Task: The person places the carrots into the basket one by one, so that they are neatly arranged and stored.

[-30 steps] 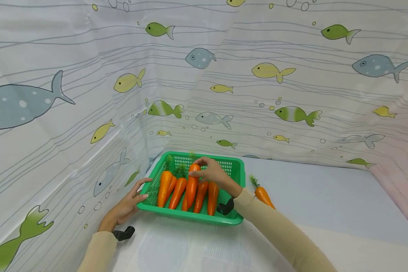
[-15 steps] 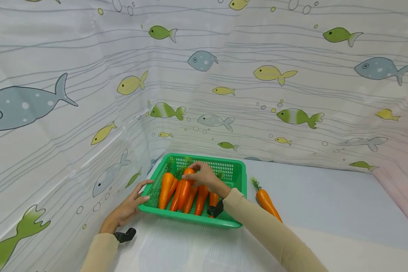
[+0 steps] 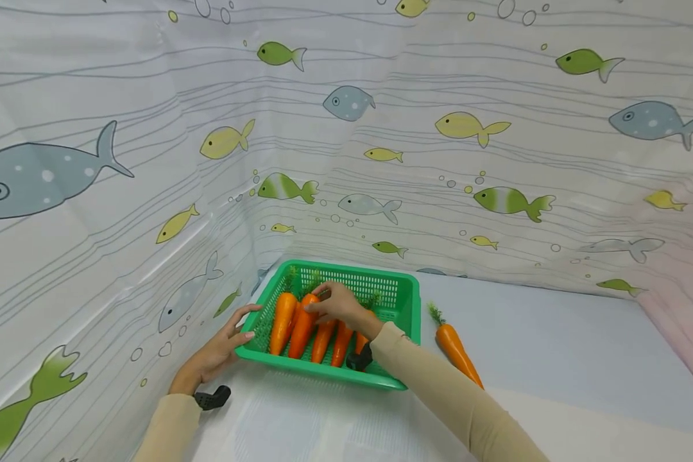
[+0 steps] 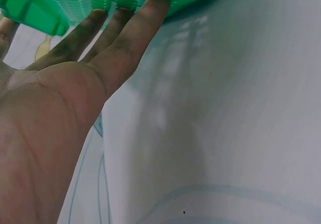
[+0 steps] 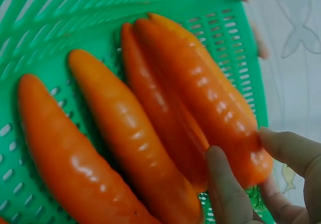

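A green plastic basket (image 3: 323,367) with slotted walls holds several orange carrots with leafy green tops. My right hand (image 3: 342,305) reaches into it and grips a carrot (image 3: 302,333) near its thick, leafy end. In the right wrist view, the thumb and fingers lie on both sides of that carrot (image 5: 215,101), which rests over its neighbours. Another carrot (image 3: 282,327) lies at its left. My left hand (image 3: 216,350) touches the basket's left side from outside. Its extended fingers (image 4: 125,43) meet the slotted wall in the left wrist view.
One loose carrot (image 3: 457,351) lies on the white table (image 3: 554,346) to the right of the basket. A fish-printed sheet (image 3: 404,173) rises behind and along the left, close to my left arm.
My right hand has moved left and lowered its carrot among those on the basket's left side. The left hand stays at the basket; the view has shifted slightly.
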A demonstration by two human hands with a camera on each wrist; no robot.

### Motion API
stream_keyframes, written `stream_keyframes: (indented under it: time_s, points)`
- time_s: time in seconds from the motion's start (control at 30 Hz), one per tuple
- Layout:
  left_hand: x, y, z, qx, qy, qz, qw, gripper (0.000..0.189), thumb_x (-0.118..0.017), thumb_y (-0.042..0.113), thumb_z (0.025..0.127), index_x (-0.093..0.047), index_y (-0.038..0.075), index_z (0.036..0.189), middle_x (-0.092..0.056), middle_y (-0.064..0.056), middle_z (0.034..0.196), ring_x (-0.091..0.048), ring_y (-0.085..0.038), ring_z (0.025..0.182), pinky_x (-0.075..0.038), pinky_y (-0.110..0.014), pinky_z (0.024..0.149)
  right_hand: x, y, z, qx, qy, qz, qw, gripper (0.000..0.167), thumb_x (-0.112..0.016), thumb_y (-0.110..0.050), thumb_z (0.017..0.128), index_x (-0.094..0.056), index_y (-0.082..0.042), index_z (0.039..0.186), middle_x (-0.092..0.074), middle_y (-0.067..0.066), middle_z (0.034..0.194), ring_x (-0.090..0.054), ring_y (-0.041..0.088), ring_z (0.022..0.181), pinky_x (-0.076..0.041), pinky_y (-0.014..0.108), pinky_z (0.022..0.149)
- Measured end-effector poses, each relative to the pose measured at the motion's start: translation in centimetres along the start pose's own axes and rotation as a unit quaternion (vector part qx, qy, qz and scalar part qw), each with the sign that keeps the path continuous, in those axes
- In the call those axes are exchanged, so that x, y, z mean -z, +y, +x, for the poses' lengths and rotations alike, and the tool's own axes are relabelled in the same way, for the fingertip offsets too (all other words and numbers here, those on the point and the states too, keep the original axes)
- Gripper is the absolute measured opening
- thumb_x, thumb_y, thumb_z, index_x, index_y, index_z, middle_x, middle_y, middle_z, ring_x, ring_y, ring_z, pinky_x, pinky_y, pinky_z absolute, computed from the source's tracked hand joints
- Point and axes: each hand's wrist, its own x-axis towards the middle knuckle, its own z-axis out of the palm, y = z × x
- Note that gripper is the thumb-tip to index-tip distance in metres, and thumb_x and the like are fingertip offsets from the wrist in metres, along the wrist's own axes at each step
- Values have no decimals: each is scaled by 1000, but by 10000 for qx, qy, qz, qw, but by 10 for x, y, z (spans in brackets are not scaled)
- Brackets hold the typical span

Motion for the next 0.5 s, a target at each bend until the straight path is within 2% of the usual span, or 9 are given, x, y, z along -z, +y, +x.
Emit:
stream_keyframes:
  time_s: [0.13, 0.3, 0.5]
  points:
    - [2, -2, 0, 18, 36, 58, 10000, 61, -51, 16, 108, -21, 27, 160, -12, -20, 161, -39, -37, 129, -50, -50, 91, -4, 0, -2, 56, -75, -202, 9998, 38, -75, -3, 94, -57, 4, 126, -62, 20, 112, -70, 45, 95, -57, 53, 85]
    - [3, -2, -1, 9, 29, 46, 10000, 62, -51, 15, 108, -21, 27, 160, -4, -18, 164, -24, -47, 139, -49, -50, 92, -5, 2, 0, 156, -57, -667, 9976, 36, -75, -10, 95, -58, 2, 123, -64, 17, 108, -69, 47, 94, -59, 50, 79]
    - [2, 1, -1, 59, 15, -39, 10000, 63, -53, 17, 107, -22, 28, 160, -7, -19, 164, -25, -52, 140, -48, -51, 96, -5, 2, 2, 289, 110, -1153, 9929, 33, -77, -16, 94, -61, 1, 118, -64, 16, 107, -69, 46, 89, -60, 47, 73]
